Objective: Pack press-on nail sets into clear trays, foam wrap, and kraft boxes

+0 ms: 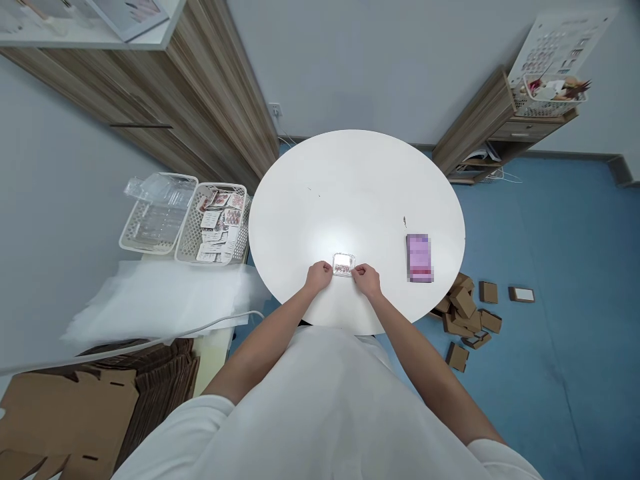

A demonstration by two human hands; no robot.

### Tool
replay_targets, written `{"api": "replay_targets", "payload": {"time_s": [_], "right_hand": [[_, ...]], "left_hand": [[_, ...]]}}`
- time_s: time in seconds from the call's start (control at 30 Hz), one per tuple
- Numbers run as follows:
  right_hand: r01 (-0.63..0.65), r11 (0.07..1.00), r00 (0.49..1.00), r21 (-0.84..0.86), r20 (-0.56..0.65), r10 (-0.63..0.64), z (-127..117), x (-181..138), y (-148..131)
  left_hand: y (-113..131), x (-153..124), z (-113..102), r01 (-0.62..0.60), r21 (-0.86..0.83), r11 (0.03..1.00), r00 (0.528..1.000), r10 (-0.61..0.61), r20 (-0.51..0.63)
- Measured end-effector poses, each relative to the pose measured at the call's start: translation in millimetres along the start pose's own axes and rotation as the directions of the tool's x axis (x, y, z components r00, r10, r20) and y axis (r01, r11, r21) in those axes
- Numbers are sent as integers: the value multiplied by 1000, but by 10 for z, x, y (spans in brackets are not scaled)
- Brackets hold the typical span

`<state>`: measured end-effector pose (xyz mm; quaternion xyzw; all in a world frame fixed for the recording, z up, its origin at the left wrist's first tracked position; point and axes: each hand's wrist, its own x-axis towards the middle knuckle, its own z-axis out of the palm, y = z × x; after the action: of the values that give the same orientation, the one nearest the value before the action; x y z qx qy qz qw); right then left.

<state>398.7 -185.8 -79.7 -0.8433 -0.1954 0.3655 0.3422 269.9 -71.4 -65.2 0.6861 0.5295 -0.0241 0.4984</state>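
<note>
We are looking down past a tall wooden cabinet [215,87], its top left part running out of view, to a round white table [350,180]. Our shirt [330,400] is covering a little of the table's near edge. Our left arm [263,347] and right arm [420,350] are slanting forward and inward from wide-set shoulders, narrowing toward each other over the near part of the table. On our left, flat cardboard [65,413] is being cut off by the lower corner of the view, and a white basket [243,233] is holding cards, many of them hiding one another. On the table's right side a purple block [419,257] is lying well apart from us, its face blurred into squares so that we are not making out any print.

Our left hand [319,275] and right hand [367,279] are bending inward with fingers curling, facing each other. Between them, near the table's front edge, we are pinching a small clear case [344,265] by its two sides. Glare is washing out its upper part; reddish pieces are showing below, too small for us to tell apart. Whether the case is touching the table we are not able to tell.
</note>
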Motion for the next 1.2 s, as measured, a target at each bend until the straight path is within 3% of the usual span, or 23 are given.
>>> {"api": "replay_targets", "payload": {"time_s": [0.2, 0.4, 0.6, 0.87, 1.03, 1.2], "right_hand": [[-5, 989, 1000, 146, 28, 1, -111, -104, 23], [-48, 946, 988, 322, 155, -3, -154, -118, -43], [-34, 960, 966, 278, 255, -39, -138, -86, -117], [-30, 958, 965, 287, 260, -47, -82, -117, -175], [-38, 964, 975, 262, 219, -21, 172, -188, -376], [44, 961, 963, 274, 245, -114, 662, -172, -724]], "left_hand": [[-25, -74, -66, -2, -141, 990, 998, -7, -58], [-5, -68, 70, -14, -269, 963, 999, -1, -54], [39, -129, 138, -31, -266, 964, 999, 20, -42], [-52, -163, 115, -115, -223, 968, 993, 105, -56], [-239, -114, -124, -150, -196, 969, 987, 134, -93], [-548, 35, -609, -172, -188, 967, 976, 140, -169]]}}
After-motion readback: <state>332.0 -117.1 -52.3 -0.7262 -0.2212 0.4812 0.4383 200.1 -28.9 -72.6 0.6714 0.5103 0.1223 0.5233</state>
